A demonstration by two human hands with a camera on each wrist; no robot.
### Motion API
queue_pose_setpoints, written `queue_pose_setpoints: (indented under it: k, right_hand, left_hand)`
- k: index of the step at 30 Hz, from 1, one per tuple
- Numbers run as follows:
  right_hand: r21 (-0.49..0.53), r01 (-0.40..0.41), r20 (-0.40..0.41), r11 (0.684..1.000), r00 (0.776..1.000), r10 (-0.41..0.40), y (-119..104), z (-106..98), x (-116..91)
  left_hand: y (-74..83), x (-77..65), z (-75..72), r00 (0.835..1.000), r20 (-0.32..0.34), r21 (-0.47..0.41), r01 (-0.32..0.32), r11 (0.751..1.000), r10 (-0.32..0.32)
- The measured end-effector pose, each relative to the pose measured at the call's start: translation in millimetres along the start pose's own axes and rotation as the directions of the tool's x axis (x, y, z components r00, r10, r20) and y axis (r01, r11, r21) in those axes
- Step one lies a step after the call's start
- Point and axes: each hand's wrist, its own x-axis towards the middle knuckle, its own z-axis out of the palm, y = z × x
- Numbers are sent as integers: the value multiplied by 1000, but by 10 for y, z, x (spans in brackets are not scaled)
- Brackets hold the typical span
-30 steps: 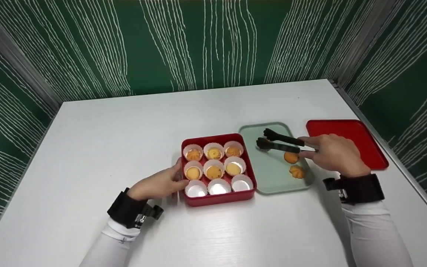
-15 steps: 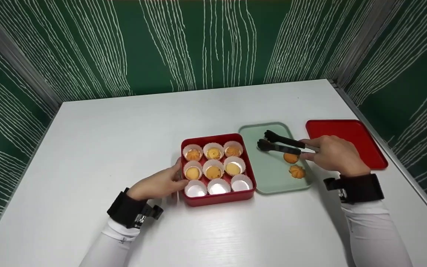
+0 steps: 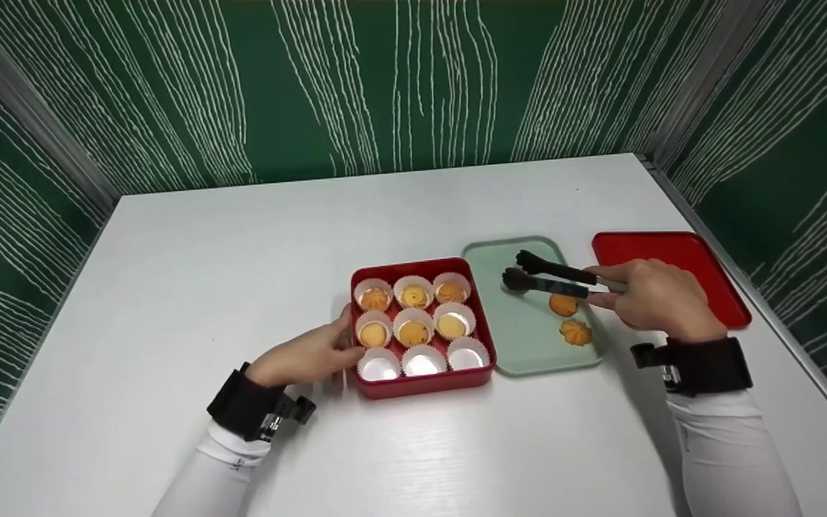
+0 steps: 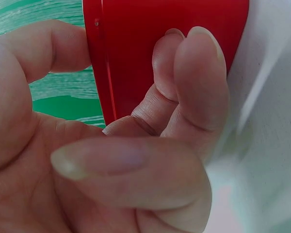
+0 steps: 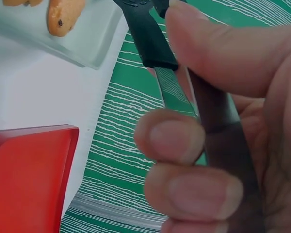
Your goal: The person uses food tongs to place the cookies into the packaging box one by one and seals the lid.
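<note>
Around the red box (image 3: 424, 388), room is left over the desk (image 3: 270, 244) at twelve o'clock; nine is blocked by the left hand (image 3: 309, 355), two by tongs (image 3: 555, 269) over the green tray (image 3: 528, 346).

No lettering or numbers are readable. The dark mark (image 3: 237, 464) on the left sleeve (image 3: 214, 482) is too small.

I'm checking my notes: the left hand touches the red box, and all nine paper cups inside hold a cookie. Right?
Only six do: the head view shows the three nearest paper cups empty. The left hand does touch the red box.
</note>
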Motion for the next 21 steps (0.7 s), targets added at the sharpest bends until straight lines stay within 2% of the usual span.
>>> queue_pose_setpoints:
  k: [8,12,16,21]
  right_hand:
    - [-28,34,-59,999,998,-35,-37,-75,-65]
    - [-24,84,-111,996,990,-86,-109,-109,-110]
    - [-24,142,-152,990,978,-144,-235,-133,-173]
    - [-24,217,-153,976,964,-218,-479,-100,-245]
  left_hand:
    - [-2,-1,1,1000,3,-15,4,1000,-4]
    - [-2,-3,0,1000,10,-26,3,1000,-2]
    - [6,-5,-1,1000,13,-43,21,999,-21]
    - [17,4,-2,998,-17,-5,66,998,-66]
